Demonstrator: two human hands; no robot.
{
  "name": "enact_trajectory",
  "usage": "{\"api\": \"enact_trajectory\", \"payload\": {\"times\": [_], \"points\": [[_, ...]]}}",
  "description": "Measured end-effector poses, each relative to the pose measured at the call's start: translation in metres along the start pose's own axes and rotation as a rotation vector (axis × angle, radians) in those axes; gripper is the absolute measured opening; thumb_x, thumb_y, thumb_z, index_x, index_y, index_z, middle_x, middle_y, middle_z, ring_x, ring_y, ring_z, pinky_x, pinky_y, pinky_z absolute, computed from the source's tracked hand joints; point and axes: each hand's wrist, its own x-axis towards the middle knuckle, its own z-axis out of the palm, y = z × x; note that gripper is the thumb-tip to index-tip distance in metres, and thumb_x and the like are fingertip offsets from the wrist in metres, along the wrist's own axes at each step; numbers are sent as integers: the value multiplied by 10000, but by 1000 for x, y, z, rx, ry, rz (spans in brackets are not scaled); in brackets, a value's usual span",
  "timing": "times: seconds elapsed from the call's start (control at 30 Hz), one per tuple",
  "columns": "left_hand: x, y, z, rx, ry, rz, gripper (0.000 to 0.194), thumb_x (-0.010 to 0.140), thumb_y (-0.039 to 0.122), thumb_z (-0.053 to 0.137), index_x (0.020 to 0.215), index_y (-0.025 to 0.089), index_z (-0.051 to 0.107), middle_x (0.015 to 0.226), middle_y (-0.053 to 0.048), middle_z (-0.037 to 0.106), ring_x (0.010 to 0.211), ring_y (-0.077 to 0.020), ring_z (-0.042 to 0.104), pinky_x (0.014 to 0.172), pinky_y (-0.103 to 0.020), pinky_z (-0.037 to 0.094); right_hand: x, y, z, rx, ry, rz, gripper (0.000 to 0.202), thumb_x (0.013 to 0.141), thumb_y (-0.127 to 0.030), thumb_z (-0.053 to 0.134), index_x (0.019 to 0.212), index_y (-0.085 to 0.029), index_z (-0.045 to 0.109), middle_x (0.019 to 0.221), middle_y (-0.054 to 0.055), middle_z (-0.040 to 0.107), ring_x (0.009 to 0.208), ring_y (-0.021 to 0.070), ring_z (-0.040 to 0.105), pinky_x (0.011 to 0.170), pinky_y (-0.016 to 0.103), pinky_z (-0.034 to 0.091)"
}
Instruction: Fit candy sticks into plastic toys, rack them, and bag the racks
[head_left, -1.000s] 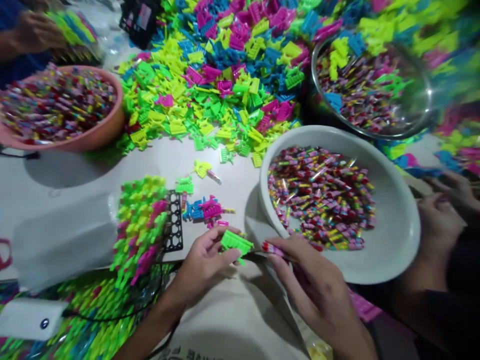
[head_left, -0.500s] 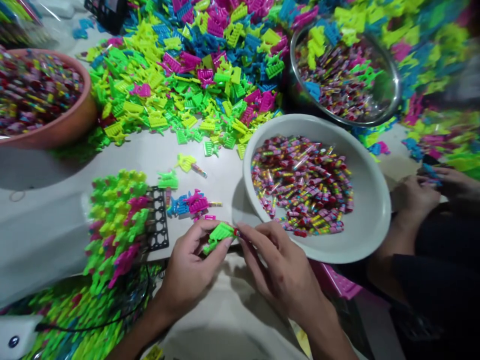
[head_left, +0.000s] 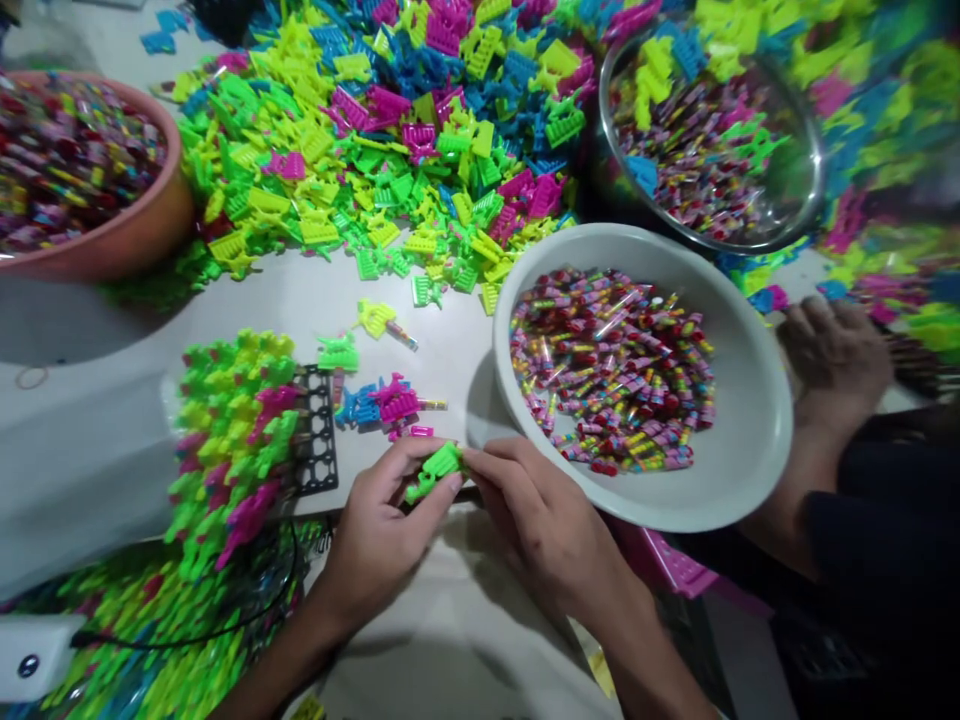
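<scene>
My left hand [head_left: 394, 520] grips a bright green plastic toy piece [head_left: 436, 470] between thumb and fingers, close to the table's front edge. Against the right end of that piece, my right hand [head_left: 536, 520] is closed in a pinch. Its fingertips mostly hide the small candy tube there. Just beyond my hands lie a pink toy piece [head_left: 397, 400] with a tube sticking out, a blue piece [head_left: 360, 405], a green piece [head_left: 337, 352] and a yellow piece [head_left: 375, 318] with a tube attached.
A pale basin [head_left: 750, 450] of wrapped tubes stands at right, a steel bowl [head_left: 814, 190] behind it. An orange basin [head_left: 169, 190] is at left. Loose toy pieces [head_left: 390, 190] heap up behind. Filled pieces stand in a black rack [head_left: 315, 430]. Another person's hand [head_left: 832, 360] is at right.
My right fingertips have closed in against the green piece, covering the red tube end that showed before. The other person's hand has moved, and the blue piece there is out of sight.
</scene>
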Motion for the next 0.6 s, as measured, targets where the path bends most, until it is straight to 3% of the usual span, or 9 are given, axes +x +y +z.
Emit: {"api": "enact_trajectory", "payload": {"times": [0.27,0.43,0.5,0.57,0.6], "points": [[3,4,-16,49,-128,52,156,969,320,811,1114,279,853,1057,-44,841,962,-190,782,883,-262,621,6,-10,-10,450,-40,223,216,1132,-154,544,1313,-261,589,1131,53,674,1051,191,687,924,350,587],[6,2,-18,-6,-106,-16,141,970,350,810,1080,276,858,1065,-45,843,977,-189,783,878,-257,620,8,-4,-8,519,-48,265,158,1146,-195,532,1269,-259,608,1134,49,670,1068,193,679,945,352,584],[10,-1,-21,-10,-147,-42,181,944,370,837,1079,251,855,1057,-58,838,976,-205,781,877,-273,620,10,-4,-4,543,-79,291,139,1153,-230,530,1261,-266,609,1143,47,682,1087,197,689,970,364,597],[17,-4,-25,-20,-187,-69,243,931,404,846,1095,224,837,1049,-69,827,943,-217,776,847,-288,619,10,-9,-4,507,-92,315,177,1155,-252,525,1314,-279,599,1224,65,691,1150,214,701,1014,396,610],[22,-5,-26,-11,-151,-58,259,946,418,827,1110,218,820,1067,-72,819,956,-221,773,862,-298,615,9,-12,-6,450,-82,319,240,1152,-257,525,1383,-286,582,1324,91,678,1188,230,707,1027,422,617]]}}
